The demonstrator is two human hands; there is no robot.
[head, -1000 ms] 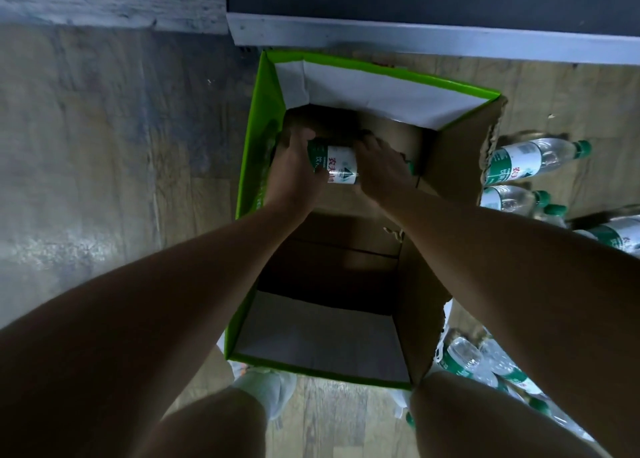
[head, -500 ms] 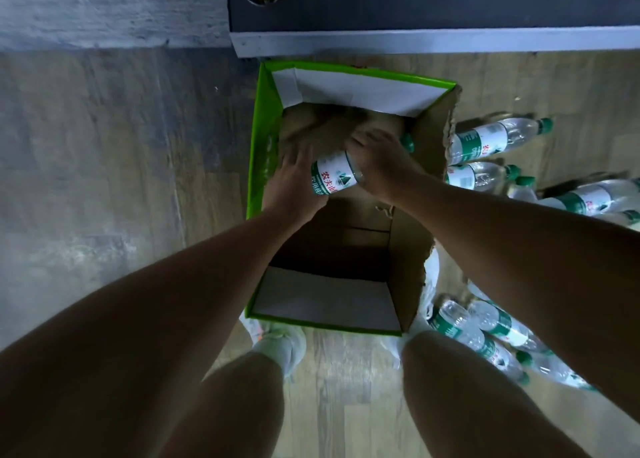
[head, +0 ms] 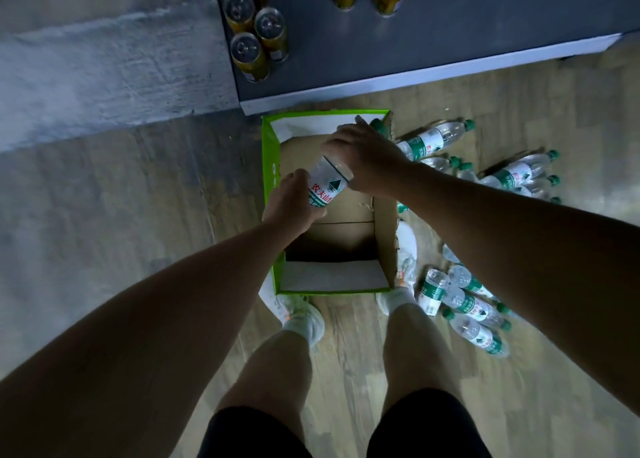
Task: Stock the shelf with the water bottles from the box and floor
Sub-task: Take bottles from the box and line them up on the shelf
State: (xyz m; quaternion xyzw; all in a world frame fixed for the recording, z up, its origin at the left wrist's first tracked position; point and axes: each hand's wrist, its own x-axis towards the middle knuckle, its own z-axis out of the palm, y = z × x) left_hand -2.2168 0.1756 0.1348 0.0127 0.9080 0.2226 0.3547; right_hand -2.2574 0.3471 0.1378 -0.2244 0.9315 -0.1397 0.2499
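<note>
While I stand over the open box (head: 271,166), both arms reach down into frame. Upper left: gold cans (head: 250,53) stand upright on the dark shelf (head: 450,31). Left grip (head: 294,203): fingers curled round the lower end of the water bottle (head: 329,183), at its label. The bottle is tilted and held above the box's open top. Right grip (head: 369,156): wrapped over the bottle's upper end, cap hidden under the palm. Right of the box, the far bottles (head: 433,142) lie on the wood floor (head: 121,215) by the box's far corner. The near bottles (head: 464,305) lie clustered beside my right foot.
</note>
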